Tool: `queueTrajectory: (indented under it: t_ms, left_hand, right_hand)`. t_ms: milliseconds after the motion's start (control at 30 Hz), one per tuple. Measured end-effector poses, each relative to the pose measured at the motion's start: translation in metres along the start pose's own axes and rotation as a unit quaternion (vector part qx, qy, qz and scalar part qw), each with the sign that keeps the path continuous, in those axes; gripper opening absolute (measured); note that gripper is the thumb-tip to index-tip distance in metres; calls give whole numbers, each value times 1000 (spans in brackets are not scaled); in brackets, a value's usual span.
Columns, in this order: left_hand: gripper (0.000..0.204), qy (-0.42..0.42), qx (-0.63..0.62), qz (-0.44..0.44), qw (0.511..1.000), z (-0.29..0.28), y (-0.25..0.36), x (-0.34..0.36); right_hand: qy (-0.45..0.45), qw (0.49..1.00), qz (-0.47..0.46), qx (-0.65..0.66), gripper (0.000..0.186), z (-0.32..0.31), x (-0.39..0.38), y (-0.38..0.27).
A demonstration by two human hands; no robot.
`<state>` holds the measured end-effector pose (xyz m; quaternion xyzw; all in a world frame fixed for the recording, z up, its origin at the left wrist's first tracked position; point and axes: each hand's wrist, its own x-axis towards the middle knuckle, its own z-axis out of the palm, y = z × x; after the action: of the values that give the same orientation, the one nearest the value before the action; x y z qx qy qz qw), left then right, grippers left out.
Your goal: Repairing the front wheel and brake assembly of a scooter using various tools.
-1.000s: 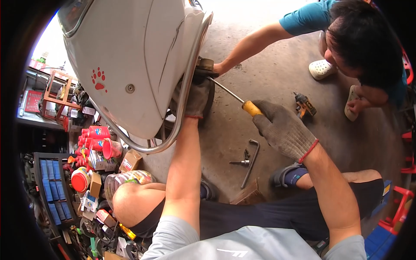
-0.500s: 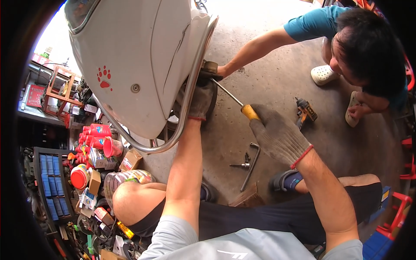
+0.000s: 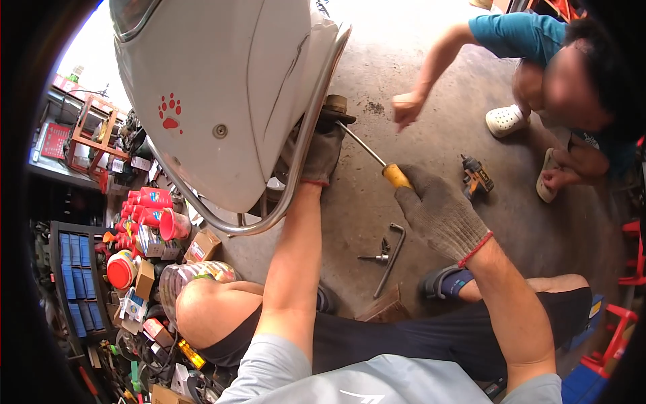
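My right hand (image 3: 444, 212), in a grey knit glove, is closed round the yellow handle of a screwdriver (image 3: 368, 152). Its long metal shaft slants up and left, the tip against a dark round part topped by a brownish metal ring (image 3: 334, 106). Just below that part is my gloved left hand (image 3: 324, 156), behind a bent metal tube (image 3: 291, 190). Its fingers look curled about something there, mostly hidden. The part sits beside the white body panel (image 3: 208, 74) of a scooter, which has a red paw mark and a dark scratch.
An L-shaped wrench (image 3: 390, 262) and a small socket tool (image 3: 374, 258) lie on the concrete floor. Farther right is a cordless drill (image 3: 476, 176). A co-worker in a teal shirt (image 3: 518, 37) crouches at right. Red bottles (image 3: 151, 197), boxes and a blue drawer cabinet (image 3: 82, 283) crowd the left.
The co-worker's hand has left the round part and drawn back to the right. Both my hands keep their holds; the scooter, screwdriver and hands appear slightly farther right in the view.
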<state>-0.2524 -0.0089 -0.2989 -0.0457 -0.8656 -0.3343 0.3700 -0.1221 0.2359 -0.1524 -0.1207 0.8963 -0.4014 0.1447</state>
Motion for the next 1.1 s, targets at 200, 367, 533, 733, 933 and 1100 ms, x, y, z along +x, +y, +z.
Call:
queueTrajectory:
  t_ms: [200,367,533,733,933,1100]
  left_hand:
    - [45,42,-2,27,999,1,10,-1]
    - [44,12,-1,21,1000,-2,15,-2]
    - [42,4,7,23,1000,-3,6,-5]
    - [44,-1,-7,-28,1000,5,10,-3]
    - [42,15,22,33,999,5,13,-2]
    - [32,-3,46,31,998,-13,41,1]
  right_hand:
    - [14,1000,11,9,29,5,-1,1]
    - [-26,996,70,45,33,11,1,3]
    - [-28,992,95,76,36,17,-1,-7]
    - [-15,994,85,72,39,21,3,3]
    - [-63,967,138,205,46,6,-1,-7]
    - [-80,952,179,233,47,-2,11,-9]
